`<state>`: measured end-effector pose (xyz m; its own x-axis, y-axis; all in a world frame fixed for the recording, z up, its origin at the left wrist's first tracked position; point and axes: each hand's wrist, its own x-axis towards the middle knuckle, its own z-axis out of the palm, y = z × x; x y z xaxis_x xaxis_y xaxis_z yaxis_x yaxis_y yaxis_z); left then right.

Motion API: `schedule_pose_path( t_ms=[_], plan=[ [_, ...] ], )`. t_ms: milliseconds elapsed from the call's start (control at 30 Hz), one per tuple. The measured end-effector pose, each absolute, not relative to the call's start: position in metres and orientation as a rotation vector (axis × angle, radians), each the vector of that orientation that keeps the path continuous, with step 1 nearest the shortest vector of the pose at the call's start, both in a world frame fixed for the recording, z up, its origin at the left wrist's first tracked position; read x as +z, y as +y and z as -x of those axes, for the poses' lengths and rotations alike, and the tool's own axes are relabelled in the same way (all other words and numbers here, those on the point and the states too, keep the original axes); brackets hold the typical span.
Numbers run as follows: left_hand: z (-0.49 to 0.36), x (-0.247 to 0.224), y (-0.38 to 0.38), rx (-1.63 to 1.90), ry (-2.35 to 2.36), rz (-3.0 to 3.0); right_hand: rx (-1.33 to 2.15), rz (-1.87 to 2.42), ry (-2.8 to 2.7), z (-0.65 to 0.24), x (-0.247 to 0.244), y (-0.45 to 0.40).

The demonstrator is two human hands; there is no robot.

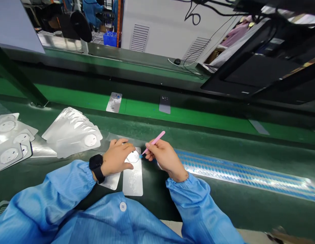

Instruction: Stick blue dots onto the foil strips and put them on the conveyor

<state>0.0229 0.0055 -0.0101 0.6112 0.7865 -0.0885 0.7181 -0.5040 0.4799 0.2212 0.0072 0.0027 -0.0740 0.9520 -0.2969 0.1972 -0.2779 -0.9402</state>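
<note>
In my right hand (165, 156), pinched between thumb and fingers, is a pair of pink tweezers (157, 138). Its tip, with a small blue piece (140, 156) at it, is by the upper right edge of a silver phone-back-shaped plate (133, 179). This plate has rounded corners and a round marked area near its top. My left hand (118, 156), wearing a black watch, lies over the plate's upper left with fingers stretched out. Partly under that hand is another silver plate (112, 181). To the right, a long clear sheet (238, 173) carries rows of small blue stickers.
Fanned silver plates (73, 132) lie left of my hands, with more plates (10, 142) at the far left. Beyond, a green conveyor belt (142, 105) carries several separate plates. A dark monitor-like panel (264, 71) overhangs the right side; a green post (20, 78) stands left.
</note>
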Motion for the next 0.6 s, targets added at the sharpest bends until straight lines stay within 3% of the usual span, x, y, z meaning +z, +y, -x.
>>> schedule_pose_path(
  t_ms=[600],
  plan=[
    [-0.023,-0.007,0.005,0.188,1.117,-2.373,1.485,1.624,-1.331,-0.211,-0.012,0.015]
  ],
)
